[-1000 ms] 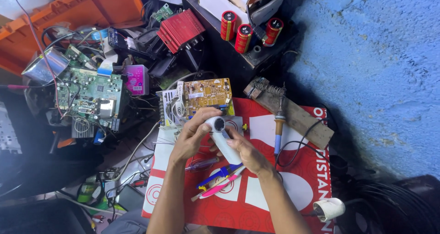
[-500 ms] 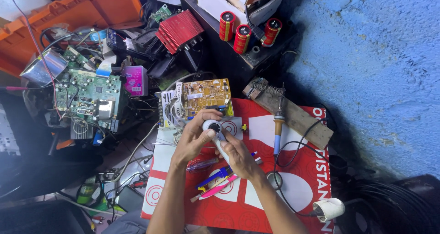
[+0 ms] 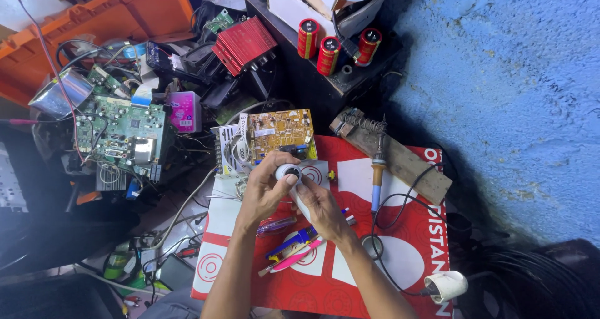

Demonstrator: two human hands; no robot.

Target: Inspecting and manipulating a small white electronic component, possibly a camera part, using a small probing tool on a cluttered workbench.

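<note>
Near the centre of the frame, your left hand (image 3: 265, 191) and right hand (image 3: 322, 207) meet around a small white device with a dark round face (image 3: 289, 172). Your left fingers curl closed around its upper end, thumb pressed near the dark face, while your right fingers wrap shut on its lower white body, so both hands have hold of it together. It sits just above the red printed mat (image 3: 400, 256) that fills the lower middle of the frame.

Just above your hands, a yellow circuit board (image 3: 280, 131) lies at the mat's top edge. To the right, a soldering iron (image 3: 377, 175) rests with its tip in a coiled wire stand on a wooden block (image 3: 400, 159). Below your hands, a blue pen (image 3: 294, 239) and a pink pen (image 3: 294, 256) lie on the mat.

In the upper left of the frame sits a green circuit board (image 3: 122, 131), with a pink box (image 3: 185, 111) beside it. Three red capacitors (image 3: 331, 47) stand at the upper centre, and a white plug (image 3: 447, 286) lies at the lower right.
</note>
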